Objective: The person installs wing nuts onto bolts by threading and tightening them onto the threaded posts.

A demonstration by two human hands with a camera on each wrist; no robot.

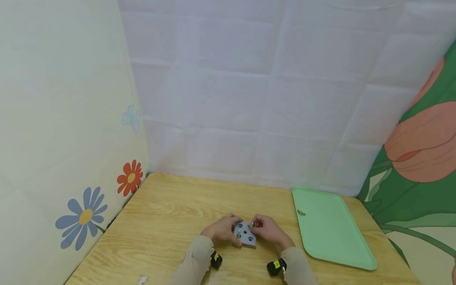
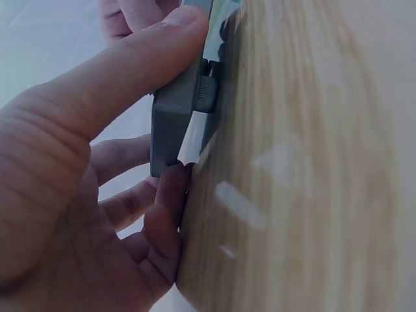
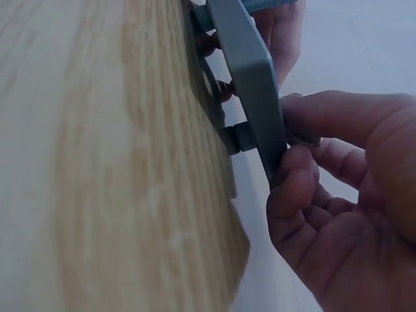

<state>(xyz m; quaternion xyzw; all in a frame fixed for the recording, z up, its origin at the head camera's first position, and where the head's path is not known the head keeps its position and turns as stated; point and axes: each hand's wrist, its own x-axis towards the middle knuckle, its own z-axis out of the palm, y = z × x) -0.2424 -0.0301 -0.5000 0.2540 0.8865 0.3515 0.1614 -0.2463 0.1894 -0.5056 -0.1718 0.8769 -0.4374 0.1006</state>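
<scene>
A grey plate [image 1: 246,236] with several round holes is tilted a little above the wooden table, its edge gripped by my left hand [image 1: 221,228], thumb on the near side. From the plate's face rises a threaded bolt [image 3: 273,4], visible at the top of the right wrist view. Dark bolt heads [image 2: 207,94] jut from the underside towards the table. At the plate's far right corner, my right hand [image 1: 270,230] pinches a small metal fastener [image 3: 303,138] against the face, over one of those heads. Thumb and fingers cover most of this fastener.
To the right lies a light green tray [image 1: 331,229] with a small brass-coloured metal piece [image 1: 301,212] near its left rim. A white scrap [image 1: 142,280] is at the table's front left. White cloth [image 1: 221,99] hangs behind the table [image 1: 171,213]; printed cloths flank it.
</scene>
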